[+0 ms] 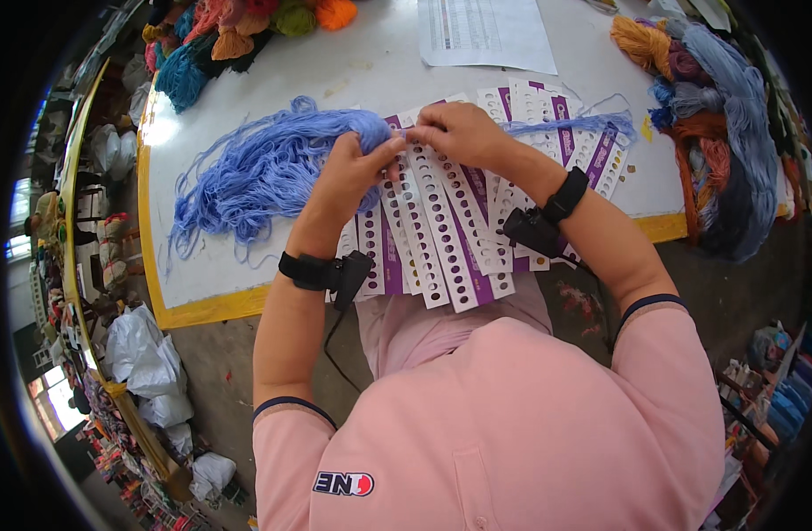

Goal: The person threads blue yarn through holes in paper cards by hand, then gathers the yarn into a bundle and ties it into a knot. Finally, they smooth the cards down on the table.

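A large loose hank of blue yarn (264,173) lies on the white table, its right end bunched up at my left hand (360,168). The fingers of that hand are closed around the bunched end. My right hand (455,133) meets it from the right, thumb and forefinger pinched on the blue strands between the hands. More blue strands (565,124) trail out to the right beyond my right wrist. Beneath both hands, several white and purple cards with rows of punched holes (437,234) are fanned out, overhanging the near table edge.
Coloured yarn hanks (238,31) are heaped at the far left. More hanks in blue, orange and brown (724,115) hang over the right edge. A printed sheet (486,35) lies at the back. The table has a yellow edge (207,308); white plastic bags (145,354) stand left.
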{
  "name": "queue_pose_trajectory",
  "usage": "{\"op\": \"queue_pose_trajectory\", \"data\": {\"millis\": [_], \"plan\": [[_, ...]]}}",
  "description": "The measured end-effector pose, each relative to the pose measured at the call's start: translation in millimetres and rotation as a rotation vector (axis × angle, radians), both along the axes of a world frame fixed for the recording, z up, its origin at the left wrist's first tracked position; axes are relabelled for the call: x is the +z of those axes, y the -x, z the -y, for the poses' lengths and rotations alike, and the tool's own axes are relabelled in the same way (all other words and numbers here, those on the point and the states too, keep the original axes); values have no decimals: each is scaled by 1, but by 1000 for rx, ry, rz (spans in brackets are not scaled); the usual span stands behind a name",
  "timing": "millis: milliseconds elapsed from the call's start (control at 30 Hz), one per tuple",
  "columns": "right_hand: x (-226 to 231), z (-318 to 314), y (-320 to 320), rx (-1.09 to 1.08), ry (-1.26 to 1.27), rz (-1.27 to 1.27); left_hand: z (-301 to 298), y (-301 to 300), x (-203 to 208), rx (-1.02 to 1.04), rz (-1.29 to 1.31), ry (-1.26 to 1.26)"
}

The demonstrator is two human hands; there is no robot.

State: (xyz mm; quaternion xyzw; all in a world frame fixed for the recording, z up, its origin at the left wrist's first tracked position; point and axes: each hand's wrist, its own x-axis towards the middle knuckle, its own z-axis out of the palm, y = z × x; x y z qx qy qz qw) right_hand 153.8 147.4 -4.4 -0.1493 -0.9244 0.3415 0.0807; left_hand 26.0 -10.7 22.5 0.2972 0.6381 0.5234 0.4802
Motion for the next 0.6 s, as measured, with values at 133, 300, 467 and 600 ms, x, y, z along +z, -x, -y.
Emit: {"op": "queue_pose_trajectory", "data": {"millis": [133,300,467,600], "plan": [[3,-1,7,-97,492,54,-5,10,2,-140,-243,32],[3,3,3,-108,527,40,0,55,0,52,179,113],[8,2,-5,-132,406,25,87,197,17,391,667,-214],[17,15,7,-13,339,6,205,286,34,1044,-116,-111]]}}
